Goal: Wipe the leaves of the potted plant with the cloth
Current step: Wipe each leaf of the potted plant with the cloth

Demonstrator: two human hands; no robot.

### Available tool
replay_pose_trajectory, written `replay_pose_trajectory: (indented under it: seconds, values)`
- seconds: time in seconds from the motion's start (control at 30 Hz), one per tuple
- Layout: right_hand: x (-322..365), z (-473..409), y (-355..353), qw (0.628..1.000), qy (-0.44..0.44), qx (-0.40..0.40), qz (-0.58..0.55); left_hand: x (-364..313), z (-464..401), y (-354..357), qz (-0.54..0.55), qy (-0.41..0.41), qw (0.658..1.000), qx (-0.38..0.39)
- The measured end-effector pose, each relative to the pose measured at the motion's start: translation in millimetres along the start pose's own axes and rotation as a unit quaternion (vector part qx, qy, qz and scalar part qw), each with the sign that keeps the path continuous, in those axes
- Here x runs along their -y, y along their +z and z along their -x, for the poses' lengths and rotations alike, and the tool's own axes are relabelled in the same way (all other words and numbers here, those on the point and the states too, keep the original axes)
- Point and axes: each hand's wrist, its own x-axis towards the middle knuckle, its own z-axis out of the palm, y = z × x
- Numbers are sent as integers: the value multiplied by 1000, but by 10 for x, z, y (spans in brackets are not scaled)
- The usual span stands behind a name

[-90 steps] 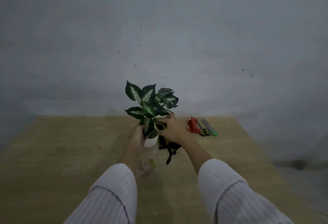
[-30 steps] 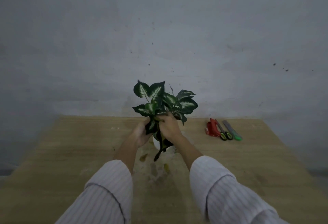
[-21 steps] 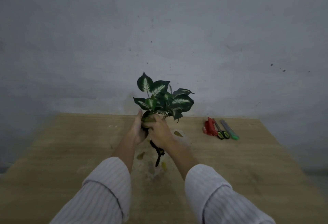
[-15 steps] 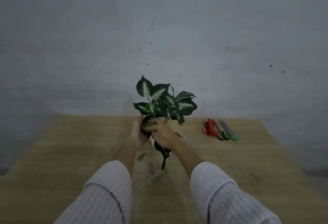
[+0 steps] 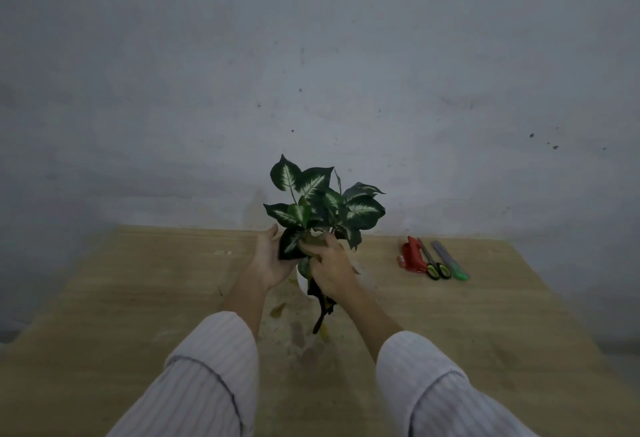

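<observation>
Resting on the left hand [image 5: 268,260], a leaf [image 5: 290,244] meets cloth-holding right hand [image 5: 329,266].

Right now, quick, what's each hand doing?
Left hand: open, palm supporting a dark green white-veined leaf from underneath.
Right hand: closed, gripping the dark cloth against that leaf.
</observation>
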Motion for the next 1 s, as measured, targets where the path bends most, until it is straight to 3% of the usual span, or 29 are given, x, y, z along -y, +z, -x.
replay_pose_trajectory:
  seconds: [0.13,0.27,0.4,0.57,0.73,1.0]
  values:
    - [10,97,-24,991,-89,71,70,6,5,-98,7,-5,1000,-27]
    - [111,-102,-32,998,-11,-39,49,-5,6,-97,-9,-7,1000,-25]
    - [297,-136,138,995,-19,3,93,-29,16,-47,-30,-8,999,-17]
    - [323,-47,204,998,-43,28,21,-55,-29,-58,-44,-20,999,-24]
    - [331,41,84,991,-67,109,-29,-152,-25,-103,-80,-12,997,-2]
    - [317,195,-92,996,-42,59,-58,-134,104,9,-154,10,988,-29]
